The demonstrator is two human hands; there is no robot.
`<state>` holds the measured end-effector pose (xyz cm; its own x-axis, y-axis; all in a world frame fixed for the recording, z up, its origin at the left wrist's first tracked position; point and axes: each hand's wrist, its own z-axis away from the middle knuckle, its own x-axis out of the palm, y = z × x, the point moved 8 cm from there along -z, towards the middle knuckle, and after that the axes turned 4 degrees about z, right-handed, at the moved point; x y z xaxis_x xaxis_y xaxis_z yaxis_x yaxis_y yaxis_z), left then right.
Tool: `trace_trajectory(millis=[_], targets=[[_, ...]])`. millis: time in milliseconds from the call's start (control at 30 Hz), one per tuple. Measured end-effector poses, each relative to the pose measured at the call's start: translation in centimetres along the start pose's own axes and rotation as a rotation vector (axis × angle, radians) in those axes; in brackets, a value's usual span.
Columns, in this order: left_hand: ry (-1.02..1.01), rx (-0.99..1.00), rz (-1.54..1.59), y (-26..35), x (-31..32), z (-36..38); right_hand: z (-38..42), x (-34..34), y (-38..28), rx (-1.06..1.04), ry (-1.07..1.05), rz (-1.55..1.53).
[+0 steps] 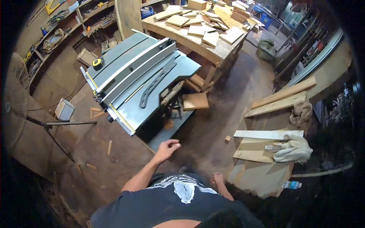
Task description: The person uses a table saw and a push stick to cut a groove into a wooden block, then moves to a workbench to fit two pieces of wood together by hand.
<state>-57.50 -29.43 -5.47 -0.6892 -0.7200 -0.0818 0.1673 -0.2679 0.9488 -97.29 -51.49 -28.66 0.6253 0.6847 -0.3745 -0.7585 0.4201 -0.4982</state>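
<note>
My left hand [167, 150] hangs in front of my body, just below the near corner of the table saw [150, 110]; its fingers are loosely curved and apart, with nothing between them. My right hand [218, 178] is low by my right side, fingers curled in; whether it holds anything is too small to tell. On the saw's grey top lie a black push stick [157, 84], a thin rod [142, 86] and a yellow tape measure [97, 64], the last beyond the long fence [133, 70]. A wooden board [195, 101] juts out at the saw's right side.
A workbench [182, 34] piled with wood pieces [195, 30] stands ahead. At right are planks [281, 100], a white board [266, 134], cloth gloves [292, 149] and a plastic bottle [292, 185]. A fan [17, 95] with stand legs is at left. Wood scraps [110, 147] lie on the floor.
</note>
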Motion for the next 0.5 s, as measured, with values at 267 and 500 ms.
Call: trace_trajectory(millis=[267,500], targets=[[0.019,0.198,0.428,17.3,3.7,-14.6,-13.9,-10.7,-5.8,-0.500,0.302,0.156],[0.195,0.282,0.763,26.4,-0.6,-36.2,-13.1,-6.4,-15.6,-0.387,0.165,0.197]])
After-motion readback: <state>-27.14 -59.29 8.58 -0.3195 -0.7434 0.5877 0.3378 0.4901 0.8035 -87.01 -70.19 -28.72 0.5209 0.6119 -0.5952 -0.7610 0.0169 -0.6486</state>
